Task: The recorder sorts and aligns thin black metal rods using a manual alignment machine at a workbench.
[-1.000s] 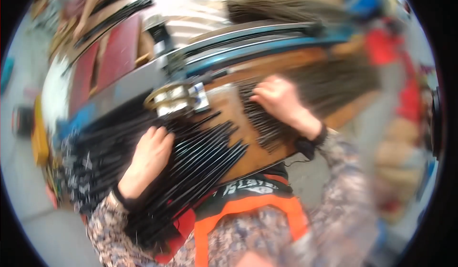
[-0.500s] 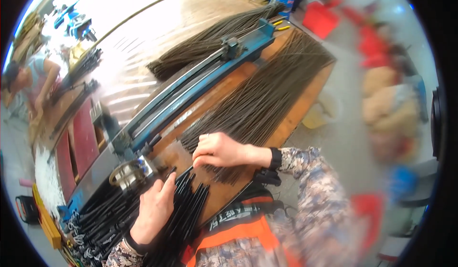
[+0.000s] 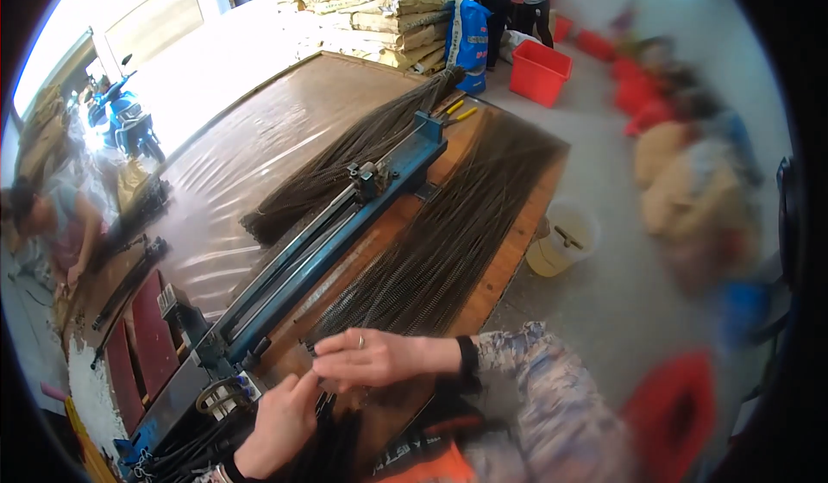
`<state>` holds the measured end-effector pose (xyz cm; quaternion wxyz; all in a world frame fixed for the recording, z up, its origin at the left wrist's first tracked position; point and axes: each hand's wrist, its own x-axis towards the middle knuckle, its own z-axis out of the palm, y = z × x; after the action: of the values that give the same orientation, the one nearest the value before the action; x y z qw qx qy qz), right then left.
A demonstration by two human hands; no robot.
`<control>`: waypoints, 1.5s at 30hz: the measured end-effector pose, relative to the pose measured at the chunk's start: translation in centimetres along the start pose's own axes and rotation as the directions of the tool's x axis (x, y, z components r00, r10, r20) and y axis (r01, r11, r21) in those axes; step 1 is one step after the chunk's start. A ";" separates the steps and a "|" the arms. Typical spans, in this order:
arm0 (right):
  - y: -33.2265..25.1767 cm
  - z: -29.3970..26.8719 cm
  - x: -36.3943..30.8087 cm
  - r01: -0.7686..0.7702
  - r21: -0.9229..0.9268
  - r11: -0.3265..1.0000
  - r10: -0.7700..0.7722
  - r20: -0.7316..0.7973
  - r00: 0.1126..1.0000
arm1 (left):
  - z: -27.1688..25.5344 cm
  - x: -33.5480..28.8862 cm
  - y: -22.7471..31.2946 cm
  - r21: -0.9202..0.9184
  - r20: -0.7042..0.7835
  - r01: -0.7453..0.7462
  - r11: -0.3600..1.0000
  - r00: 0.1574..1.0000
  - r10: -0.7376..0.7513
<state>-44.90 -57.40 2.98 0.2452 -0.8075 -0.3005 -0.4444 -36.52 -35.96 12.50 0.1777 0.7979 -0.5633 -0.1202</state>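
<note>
My left hand [image 3: 280,418] and my right hand [image 3: 373,360] meet at the near edge of the wooden table [image 3: 509,269]. Both are closed, fingertips touching, and whatever they pinch is hidden between them. Just beyond my right hand lies a wide spread of long, dark, thin spring-like rods [image 3: 431,263]. Below the hands, partly covered by them, is a bunch of black rods [image 3: 335,435]. A blue metal bench machine with a long rail [image 3: 323,248] stands left of the spread, its round metal head [image 3: 222,397] close to my left hand.
Another bundle of dark rods [image 3: 336,168] lies beyond the rail, near yellow-handled pliers [image 3: 461,112]. A whitish bucket [image 3: 561,241] stands on the floor at right. Red tub [image 3: 541,73] and stacked sacks [image 3: 379,13] are at the back. A person [image 3: 65,224] works at far left.
My view has tilted up, so the table sits differently and the back of the room shows. My hands, apart before with a thin black rod near the fingers, have come together.
</note>
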 end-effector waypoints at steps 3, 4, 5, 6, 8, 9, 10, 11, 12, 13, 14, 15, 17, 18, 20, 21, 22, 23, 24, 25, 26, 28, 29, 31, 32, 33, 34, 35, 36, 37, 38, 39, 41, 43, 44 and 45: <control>5.0 -4.1 -0.7 -0.190 -0.146 0.971 0.209 0.129 0.969 | -2.5 2.3 -0.8 0.124 -0.094 -0.106 0.987 0.989 0.118; 7.8 -5.4 -1.6 -0.216 -0.268 0.939 0.203 -0.075 0.976 | -4.0 2.5 -0.9 0.178 -0.117 -0.114 0.977 0.984 0.136; 10.0 -7.8 -3.6 -0.471 -0.354 0.808 0.485 -0.053 0.873 | -5.2 2.9 -1.4 0.214 -0.141 -0.106 0.971 0.980 0.138; 11.4 -9.4 -5.0 -0.665 -0.432 0.609 0.717 -0.057 0.695 | -6.3 3.3 -1.8 0.257 -0.169 -0.088 0.962 0.976 0.135; 11.0 -10.2 -2.0 -0.532 -0.386 0.754 0.561 -0.043 0.826 | -6.0 5.0 -2.6 0.267 -0.170 -0.104 0.958 0.974 0.153; 11.0 -10.5 -1.0 -0.373 -0.341 0.863 0.384 -0.038 0.923 | -5.2 6.1 -2.5 0.308 -0.103 -0.114 0.944 0.983 0.152; 11.7 -11.3 -2.0 -0.389 -0.351 0.852 0.398 -0.049 0.916 | -4.6 7.4 -2.1 0.345 -0.018 -0.160 0.925 0.984 0.178; 12.9 -12.0 -3.6 -0.391 -0.403 0.828 0.415 -0.029 0.909 | -4.3 8.2 -1.6 0.340 0.034 -0.208 0.917 0.977 0.209; 13.9 -12.7 -3.8 -0.372 -0.447 0.814 0.412 -0.008 0.911 | -4.2 8.6 -1.7 0.350 0.033 -0.211 0.913 0.977 0.213; 14.0 -12.8 -4.5 -0.333 -0.412 0.848 0.312 -0.118 0.943 | -4.0 8.7 -1.9 0.375 0.029 -0.217 0.901 0.975 0.222; 13.0 -11.6 -2.6 -0.368 -0.362 0.856 0.349 -0.120 0.929 | -3.9 8.4 -2.7 0.406 0.008 -0.182 0.896 0.981 0.195; 12.2 -11.6 -1.2 -0.263 -0.319 0.911 0.268 -0.029 0.963 | -3.5 8.8 -3.4 0.346 0.086 -0.253 0.903 0.967 0.238; 12.1 -11.8 -1.6 -0.165 -0.272 0.948 0.214 0.162 0.963 | -3.2 9.1 -1.6 0.278 0.109 -0.306 0.911 0.952 0.287; 14.1 -12.2 -3.4 -0.210 -0.264 0.941 0.240 0.087 0.967 | -3.4 9.2 -1.2 0.276 0.096 -0.291 0.916 0.957 0.275; 14.8 -14.4 -5.9 -0.600 -0.439 0.669 0.603 -0.152 0.783 | -4.0 9.3 -1.5 0.292 -0.016 -0.159 0.943 0.985 0.171; 14.3 -13.7 -4.9 -0.510 -0.403 0.760 0.445 -0.249 0.860 | -4.4 9.5 -1.9 0.300 0.055 -0.114 0.947 0.993 0.102; 13.6 -12.5 -3.8 -0.428 -0.360 0.829 0.380 -0.198 0.903 | -3.7 9.8 -2.3 0.297 0.051 -0.098 0.950 0.995 0.087; 12.9 -11.5 -2.8 -0.278 -0.376 0.884 0.286 -0.035 0.958 | -3.2 9.3 -2.4 0.309 0.070 -0.168 0.936 0.986 0.154; 13.2 -11.4 -2.2 -0.113 -0.380 0.918 0.173 0.125 0.977 | -3.1 9.7 -2.3 0.324 0.082 -0.249 0.913 0.968 0.235; 14.6 -11.6 -3.3 -0.160 -0.333 0.929 0.190 0.059 0.980 | -3.5 9.7 -1.9 0.266 0.076 -0.254 0.930 0.967 0.242; 16.0 -11.8 -5.3 -0.373 -0.352 0.858 0.345 -0.143 0.928 | -3.8 9.6 -1.8 0.267 0.076 -0.258 0.929 0.966 0.247; 16.1 -11.4 -6.4 -0.526 -0.506 0.683 0.440 -0.290 0.850 | -4.5 9.5 -2.4 0.372 -0.098 -0.155 0.915 0.974 0.205; 14.1 -9.5 -4.6 -0.536 -0.438 0.722 0.503 -0.200 0.841 | -4.4 9.0 -3.5 0.393 -0.087 -0.097 0.915 0.986 0.142; 7.5 -6.1 0.8 -0.524 -0.318 0.790 0.544 -0.030 0.838 | -4.6 7.7 -3.5 0.397 -0.064 -0.112 0.911 0.987 0.149; 5.8 -5.6 1.9 -0.490 -0.264 0.831 0.519 0.048 0.854 | -4.7 7.6 -3.2 0.411 -0.051 -0.133 0.902 0.984 0.168; 6.1 -5.8 1.8 -0.485 -0.274 0.831 0.515 0.048 0.856 | -5.3 7.1 -3.1 0.431 -0.113 -0.124 0.894 0.975 0.190; 6.6 -6.0 1.6 -0.423 -0.102 0.900 0.420 -0.048 0.906 | -6.6 6.4 -2.9 0.403 -0.165 -0.075 0.912 0.974 0.153; 7.4 -5.6 1.4 -0.319 0.071 0.945 0.327 -0.161 0.931 | -7.4 5.4 -3.9 0.466 -0.203 -0.048 0.884 0.966 0.159; 8.2 -6.0 0.4 -0.355 0.081 0.931 0.360 -0.062 0.931 | -7.9 4.5 -4.3 0.517 -0.239 -0.017 0.856 0.957 0.163; 8.4 -4.8 -0.2 -0.362 -0.003 0.932 0.361 -0.045 0.931 | -8.3 3.9 -4.4 0.559 -0.191 -0.008 0.829 0.972 0.138; 7.6 -3.5 0.0 -0.374 -0.089 0.923 0.373 -0.025 0.927 | -7.7 3.8 -4.1 0.528 -0.203 -0.053 0.848 0.961 0.187; 6.2 -2.2 1.8 -0.364 0.018 0.931 0.365 -0.018 0.931 | -7.1 4.0 -3.3 0.533 -0.200 -0.079 0.843 0.956 0.216; 6.1 -0.9 2.4 -0.300 0.044 0.953 0.304 -0.124 0.945 | -7.1 3.2 -3.0 0.525 -0.230 -0.076 0.848 0.947 0.227; 8.4 -2.4 1.9 -0.220 -0.017 0.975 0.215 -0.148 0.965 | -8.2 0.8 -4.8 0.587 -0.295 0.012 0.809 0.934 0.200; 8.0 -3.4 1.7 -0.262 -0.027 0.965 0.258 -0.114 0.959 | -8.4 0.0 -5.1 0.596 -0.328 0.052 0.802 0.927 0.184; 7.4 -2.5 2.2 -0.239 -0.095 0.966 0.230 -0.095 0.968 | -8.4 -0.2 -5.3 0.588 -0.313 0.046 0.808 0.934 0.175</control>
<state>-40.17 -63.60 5.15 0.2652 -0.8301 -0.1682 -0.4608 -28.79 -32.88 17.92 0.0248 0.8019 -0.5587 0.2104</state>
